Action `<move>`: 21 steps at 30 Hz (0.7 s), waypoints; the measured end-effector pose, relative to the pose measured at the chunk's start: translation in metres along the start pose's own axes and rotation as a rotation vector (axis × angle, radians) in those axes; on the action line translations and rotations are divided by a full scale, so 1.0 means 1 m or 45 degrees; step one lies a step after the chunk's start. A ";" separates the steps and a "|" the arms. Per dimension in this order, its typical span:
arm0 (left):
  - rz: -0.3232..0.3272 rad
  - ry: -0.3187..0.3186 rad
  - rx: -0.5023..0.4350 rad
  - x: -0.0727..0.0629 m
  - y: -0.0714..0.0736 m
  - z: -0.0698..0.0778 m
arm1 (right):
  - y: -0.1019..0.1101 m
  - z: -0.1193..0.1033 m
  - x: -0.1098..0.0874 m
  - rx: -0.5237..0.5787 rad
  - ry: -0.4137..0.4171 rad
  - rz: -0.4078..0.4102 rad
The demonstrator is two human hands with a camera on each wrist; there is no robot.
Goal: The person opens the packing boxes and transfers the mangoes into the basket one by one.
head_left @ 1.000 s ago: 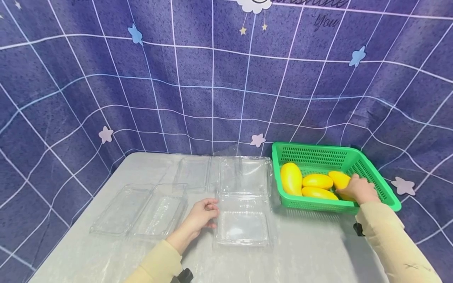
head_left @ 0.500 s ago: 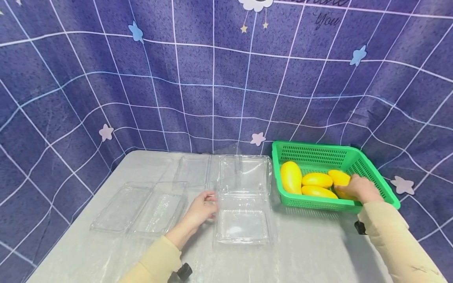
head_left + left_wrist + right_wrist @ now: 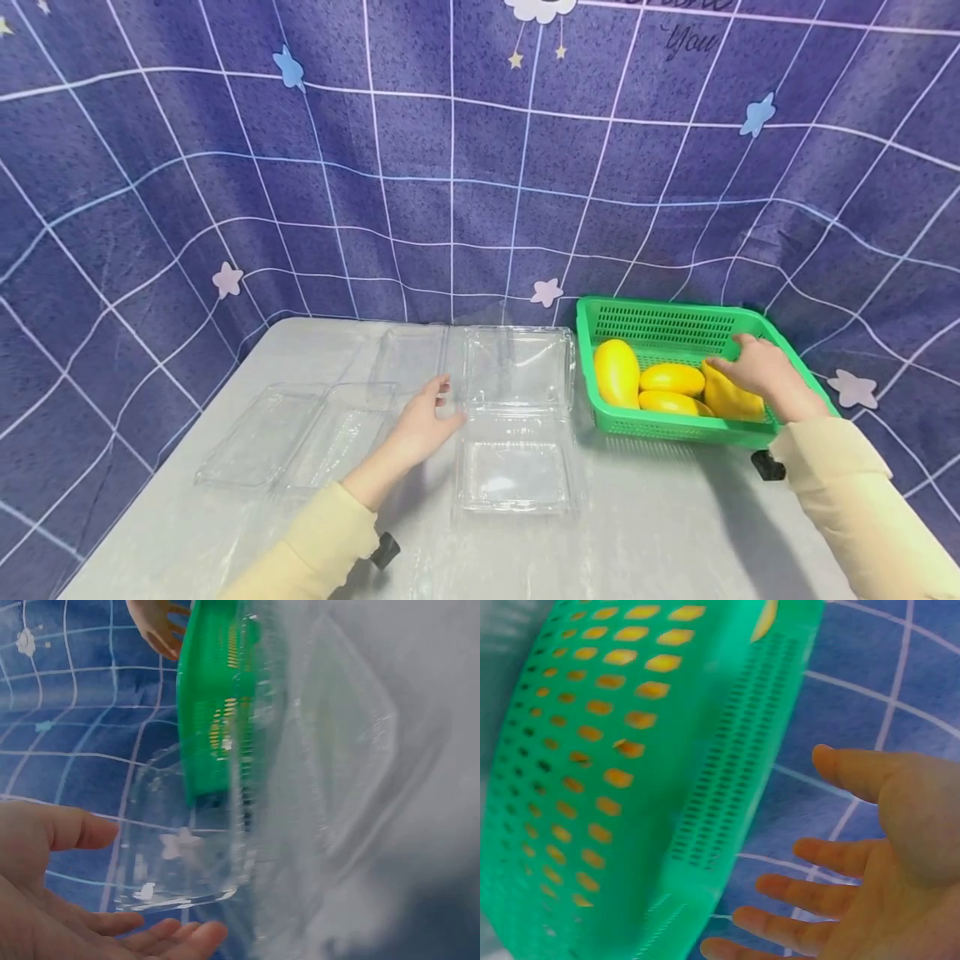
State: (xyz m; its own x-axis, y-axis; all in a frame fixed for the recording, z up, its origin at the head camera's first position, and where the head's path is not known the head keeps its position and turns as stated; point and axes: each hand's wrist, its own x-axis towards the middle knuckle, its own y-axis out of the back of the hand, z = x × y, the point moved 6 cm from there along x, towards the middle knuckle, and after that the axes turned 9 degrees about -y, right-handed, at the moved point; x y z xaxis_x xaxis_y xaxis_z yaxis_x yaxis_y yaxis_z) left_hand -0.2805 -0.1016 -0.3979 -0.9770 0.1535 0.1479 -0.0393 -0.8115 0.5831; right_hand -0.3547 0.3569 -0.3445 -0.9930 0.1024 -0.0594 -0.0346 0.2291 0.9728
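In the head view my right hand [image 3: 767, 373] is above the right end of a green basket [image 3: 678, 427]. Its fingers are spread and grip nothing, as the right wrist view also shows. Under it lies a yellow mango [image 3: 731, 396], partly hidden by the hand. Several more mangoes [image 3: 617, 375] lie to its left. My left hand [image 3: 422, 427] is held open just left of a clear plastic clamshell box [image 3: 517, 475], its lid [image 3: 517, 371] folded back. In the left wrist view the thumb and fingers [image 3: 90, 829] are apart with nothing between them.
On the grey table [image 3: 637, 533], another opened clear box [image 3: 330, 454] lies at the left. A further clear plastic piece [image 3: 408, 362] lies behind it. A dark blue curtain [image 3: 480, 167] with a grid and stars hangs behind the table.
My right hand has let go of the rightmost mango and risen, its fingers spreading; that mango now lies at a different angle. My left hand's thumb and fingers have parted wider.
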 end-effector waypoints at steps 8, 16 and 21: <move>-0.032 -0.143 0.251 -0.002 0.020 0.029 | 0.021 -0.018 -0.018 0.065 0.061 0.077; 0.038 -0.271 0.420 -0.011 0.032 0.047 | 0.036 -0.048 -0.051 0.189 0.216 0.318; 0.124 -0.391 0.601 -0.016 0.034 0.053 | 0.039 -0.072 -0.074 0.289 0.338 0.490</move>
State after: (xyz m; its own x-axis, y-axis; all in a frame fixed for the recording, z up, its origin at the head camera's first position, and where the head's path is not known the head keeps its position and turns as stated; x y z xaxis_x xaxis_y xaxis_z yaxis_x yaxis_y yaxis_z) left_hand -0.2547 -0.1022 -0.3381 -0.8630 0.3047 0.4030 0.2147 -0.5008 0.8385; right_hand -0.2905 0.2881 -0.2864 -0.9243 -0.0218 0.3809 0.3353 0.4301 0.8382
